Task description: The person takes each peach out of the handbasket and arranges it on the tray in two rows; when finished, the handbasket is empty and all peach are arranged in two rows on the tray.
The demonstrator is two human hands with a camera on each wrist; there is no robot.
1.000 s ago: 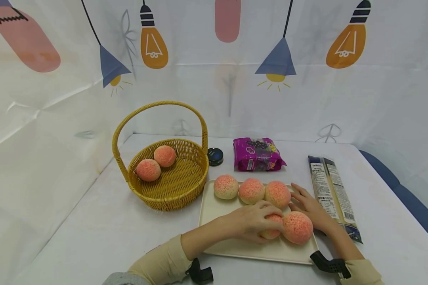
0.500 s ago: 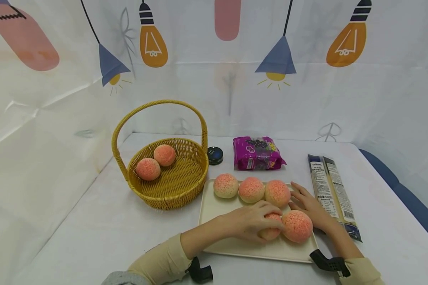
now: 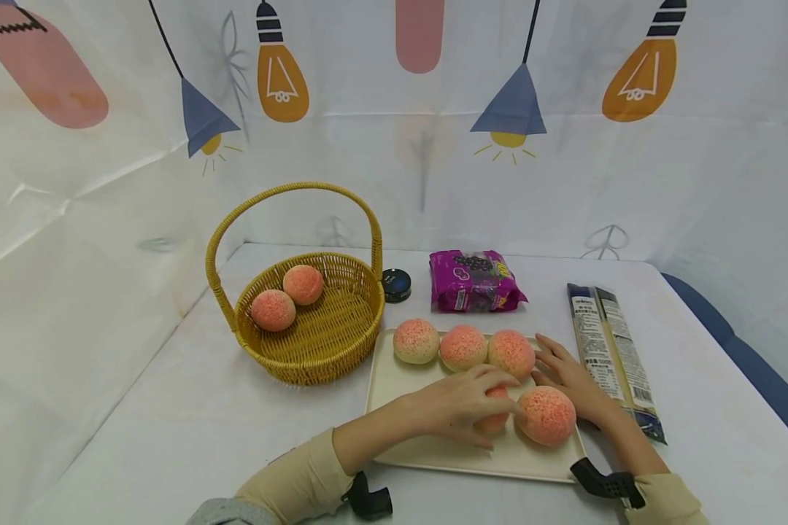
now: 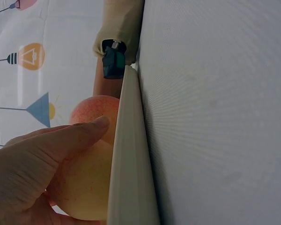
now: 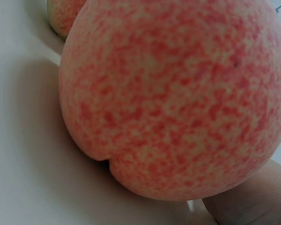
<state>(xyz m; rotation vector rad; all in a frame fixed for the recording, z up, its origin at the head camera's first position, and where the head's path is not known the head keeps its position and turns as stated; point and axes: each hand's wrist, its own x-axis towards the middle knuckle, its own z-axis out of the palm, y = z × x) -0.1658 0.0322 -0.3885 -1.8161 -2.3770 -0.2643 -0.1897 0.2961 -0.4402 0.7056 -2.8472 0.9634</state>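
Observation:
On the cream tray (image 3: pixel 420 456) my left hand (image 3: pixel 461 407) grips a pink-speckled peach (image 3: pixel 494 421), its fingers over the top. In the left wrist view the thumb lies along this peach (image 4: pixel 84 183), whose underside is pale yellow. Just right of it sits another peach (image 3: pixel 547 416), which fills most of the right wrist view. My right hand (image 3: pixel 568 383) lies at the tray's right edge, fingers extended and loosely bent, fingertips beside the back-right peach (image 3: pixel 511 354). Two more peaches, one at the left (image 3: pixel 416 341) and one in the middle (image 3: pixel 462 348), complete the back row.
A yellow wicker basket (image 3: pixel 322 368) with a tall handle holds two peaches (image 3: pixel 273 310) left of the tray. Behind the tray are a round dark tin (image 3: pixel 396 285) and a purple snack bag (image 3: pixel 474 281). A long flat food packet (image 3: pixel 613 357) lies at the right.
My left hand has shifted slightly left with its peach, and a gap now shows between this peach and the one on its right. The right hand stays in place.

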